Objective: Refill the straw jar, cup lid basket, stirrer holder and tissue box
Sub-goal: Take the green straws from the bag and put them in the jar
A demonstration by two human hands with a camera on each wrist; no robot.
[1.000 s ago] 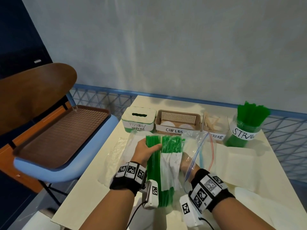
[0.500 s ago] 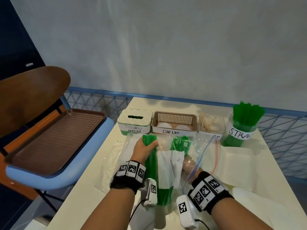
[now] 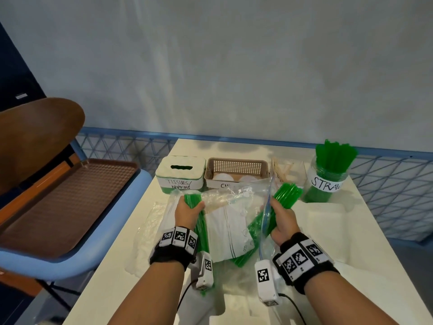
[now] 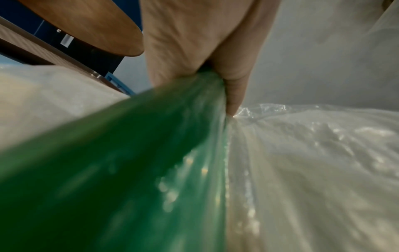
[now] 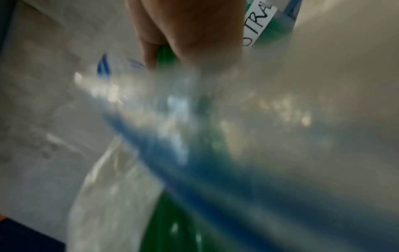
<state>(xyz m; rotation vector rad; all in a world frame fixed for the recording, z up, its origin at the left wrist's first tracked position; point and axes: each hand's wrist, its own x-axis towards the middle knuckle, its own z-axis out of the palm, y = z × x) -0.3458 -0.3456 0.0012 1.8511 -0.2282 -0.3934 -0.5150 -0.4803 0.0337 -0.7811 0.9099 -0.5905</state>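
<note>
A brown tray [image 3: 63, 202] is seen on a blue chair [image 3: 77, 259], to the left of the desk [image 3: 365, 242]. At the back of the desk, four holders are lined up. The tissue box [image 3: 179, 172] is at the left end of the row. Just to its right sits the lid basket [image 3: 236, 170], with white lids seen inside. The stirrer holder [image 3: 289, 172] comes next, with thin wooden sticks in it. The straw jar [image 3: 324, 184] is at the right end of the row, and green straws stand up out of it.

In front of the tissue box, a clear plastic bag [image 3: 225, 221] is held over the desk. The left hand [image 3: 187, 213] is closed around one bunch of green straws [image 3: 201, 231] through the bag; in the left wrist view its fingers [image 4: 233, 81] are curled tight around the green bunch [image 4: 129, 162] and the plastic [image 4: 313, 162]. The right hand [image 3: 281, 219] is closed around a second bunch of straws [image 3: 285, 195], in front of the straw jar and apart from it. The top ends of this bunch stick out past the bag's blue strip [image 3: 267, 207] and tilt toward the jar. In the right wrist view the picture is blurred, but green is seen gripped in the hand [image 5: 190, 34], and the jar label [image 5: 261, 22] is seen just beyond.
</note>
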